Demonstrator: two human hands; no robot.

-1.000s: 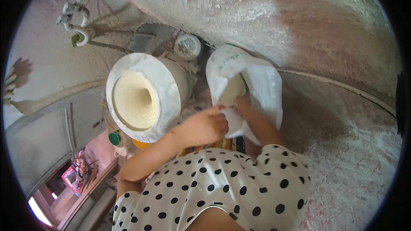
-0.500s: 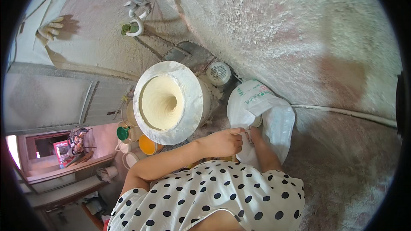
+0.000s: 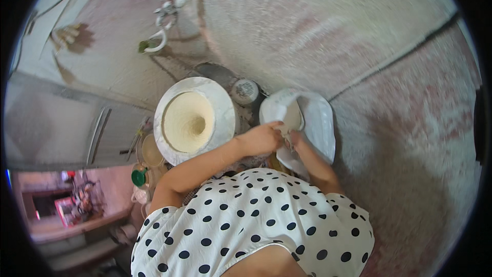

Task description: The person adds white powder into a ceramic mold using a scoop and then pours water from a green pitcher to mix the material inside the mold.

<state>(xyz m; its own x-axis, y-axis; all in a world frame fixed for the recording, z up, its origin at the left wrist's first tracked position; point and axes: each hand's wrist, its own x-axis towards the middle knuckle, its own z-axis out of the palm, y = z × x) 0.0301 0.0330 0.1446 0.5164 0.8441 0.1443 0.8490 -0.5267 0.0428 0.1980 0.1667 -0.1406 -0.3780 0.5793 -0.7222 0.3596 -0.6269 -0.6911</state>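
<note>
A white plastic sack [image 3: 320, 128] stands open to the right of a wide white funnel-shaped vessel [image 3: 166, 97] lined with cream powder. My left hand [image 3: 260, 138] is at the sack's near edge, fingers bent on it and index finger reaching over the opening. My right hand [image 3: 297, 142] is inside the mouth, closed against the lower part of a pale object [image 3: 291, 115]; what it grips is too small to make out.
Powder-coated walls [image 3: 384, 97] curve around behind and right. A round vented housing [image 3: 245, 91] sits between vessel and sack. Containers with a green lid [image 3: 139, 177] stand at left, near an opening onto a pink area [image 3: 107, 200]. Bent pipes [image 3: 164, 41] and a glove [image 3: 65, 35] hang above.
The view has swung, bringing more of the left wall in since a second ago. Since half a second ago both hands appear higher, and more of the pale object in the sack shows.
</note>
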